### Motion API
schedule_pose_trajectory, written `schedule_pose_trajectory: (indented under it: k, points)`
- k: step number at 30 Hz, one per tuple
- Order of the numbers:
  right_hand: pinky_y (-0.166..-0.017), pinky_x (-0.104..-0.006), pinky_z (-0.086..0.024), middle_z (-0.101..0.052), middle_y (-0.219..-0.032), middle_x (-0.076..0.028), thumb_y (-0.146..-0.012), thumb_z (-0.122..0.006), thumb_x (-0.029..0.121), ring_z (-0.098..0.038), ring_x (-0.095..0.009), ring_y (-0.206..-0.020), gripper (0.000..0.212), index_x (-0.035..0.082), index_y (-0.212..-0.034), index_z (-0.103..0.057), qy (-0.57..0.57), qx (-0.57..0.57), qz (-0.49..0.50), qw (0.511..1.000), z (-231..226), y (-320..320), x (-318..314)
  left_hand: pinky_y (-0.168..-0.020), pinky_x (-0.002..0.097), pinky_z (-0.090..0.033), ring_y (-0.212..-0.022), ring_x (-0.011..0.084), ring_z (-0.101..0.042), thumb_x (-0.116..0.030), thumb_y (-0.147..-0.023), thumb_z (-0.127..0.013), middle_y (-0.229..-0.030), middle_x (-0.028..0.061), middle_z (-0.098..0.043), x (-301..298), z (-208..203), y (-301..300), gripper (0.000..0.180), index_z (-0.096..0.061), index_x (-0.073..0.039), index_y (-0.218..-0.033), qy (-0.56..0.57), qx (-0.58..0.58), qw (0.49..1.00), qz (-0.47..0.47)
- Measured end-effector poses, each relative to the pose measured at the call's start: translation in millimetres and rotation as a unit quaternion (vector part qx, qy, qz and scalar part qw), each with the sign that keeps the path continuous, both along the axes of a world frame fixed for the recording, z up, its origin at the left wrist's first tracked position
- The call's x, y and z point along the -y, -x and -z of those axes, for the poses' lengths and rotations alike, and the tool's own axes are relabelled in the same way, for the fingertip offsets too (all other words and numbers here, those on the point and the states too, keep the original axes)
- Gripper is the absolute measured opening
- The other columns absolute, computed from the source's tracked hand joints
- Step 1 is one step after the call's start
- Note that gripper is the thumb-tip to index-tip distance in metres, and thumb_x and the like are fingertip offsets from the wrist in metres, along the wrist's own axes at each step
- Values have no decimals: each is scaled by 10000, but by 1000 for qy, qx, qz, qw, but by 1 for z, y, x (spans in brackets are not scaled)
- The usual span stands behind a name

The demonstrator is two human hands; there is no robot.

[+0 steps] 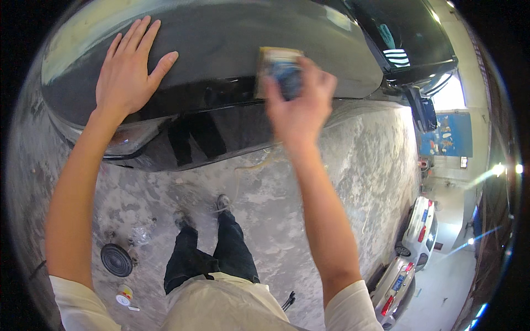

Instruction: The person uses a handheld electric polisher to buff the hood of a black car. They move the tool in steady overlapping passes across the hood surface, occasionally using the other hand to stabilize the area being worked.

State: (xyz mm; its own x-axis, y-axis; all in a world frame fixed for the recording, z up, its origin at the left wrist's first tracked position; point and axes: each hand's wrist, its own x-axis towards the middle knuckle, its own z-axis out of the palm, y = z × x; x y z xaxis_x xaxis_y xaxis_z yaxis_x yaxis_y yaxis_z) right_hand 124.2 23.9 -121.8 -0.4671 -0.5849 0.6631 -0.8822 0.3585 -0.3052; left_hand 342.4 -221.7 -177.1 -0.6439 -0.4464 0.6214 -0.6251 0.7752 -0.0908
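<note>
The dull, dark hood (215, 49) of a black car spreads out before me, with a pale yellowish patch (69, 52) along its far left. My left hand (126, 77) lies flat on the hood, fingers stretched and thumb out, holding nothing. Farther right, my right hand (301, 110) grips a sanding block (283, 77), smeared by motion. The block is dark blue, with a tan-edged sheet showing around it. It rests against the hood near its glossy side edge. What touches the paint beneath the block is hidden.
The headlight (132, 138) is below my left wrist; the side mirror (422, 110) juts out at right. On the stained concrete floor (276, 220) are a round black stool or disc (116, 260), crumpled clear plastic (141, 235) and a small white tub (125, 295). Two light-coloured cars (395, 284) stand lower right.
</note>
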Motion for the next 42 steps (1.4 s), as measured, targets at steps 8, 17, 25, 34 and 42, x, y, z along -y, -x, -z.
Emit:
schedule_pose_trajectory:
  k: [8,17,25,34,42]
  points:
    - [-849,-499,-612,-599,-1222,-212,-794,-923,265,-709,-420,-1003,605,161,-1337,-680,-45,1,11,999,-3,-21,6,-1330,471,-254,-1595,293,-383,-578,-1095,-502,-1715,131,-433,-2,-14,-7,713,-486,-111,-1633,-60,14,998,20]
    - [-860,-526,-616,-591,-1249,-206,-814,-904,304,-719,-440,-1023,624,156,-1369,-661,-55,27,73,995,-18,-10,13,-1330,474,-254,-1599,278,-375,-600,-1097,-482,-1713,122,-436,-9,-10,0,718,-487,-121,-1631,-68,6,997,-17]
    - [-731,-479,-615,-574,-1192,-203,-770,-916,198,-705,-405,-902,567,182,-1285,-681,-16,-6,-38,999,1,-75,33,-1329,476,-262,-1585,288,-399,-577,-1101,-490,-1701,107,-460,2,-6,-7,686,-501,-135,-1625,-48,-5,999,11]
    - [-937,-501,-575,-600,-1213,-204,-774,-943,243,-673,-417,-1090,626,133,-1333,-682,21,-53,52,997,-7,65,-27,-1316,460,-305,-1547,289,-456,-528,-1081,-549,-1659,107,-516,-12,-25,-3,643,-552,-128,-1584,-45,4,999,-29]
    - [-926,-442,-573,-602,-1184,-171,-772,-947,230,-662,-360,-1082,628,142,-1340,-694,39,-48,-32,998,10,5,-9,-1312,516,-280,-1551,386,-423,-456,-1041,-601,-1623,234,-507,-50,-51,-2,666,-531,-25,-1544,-129,-19,991,-19]
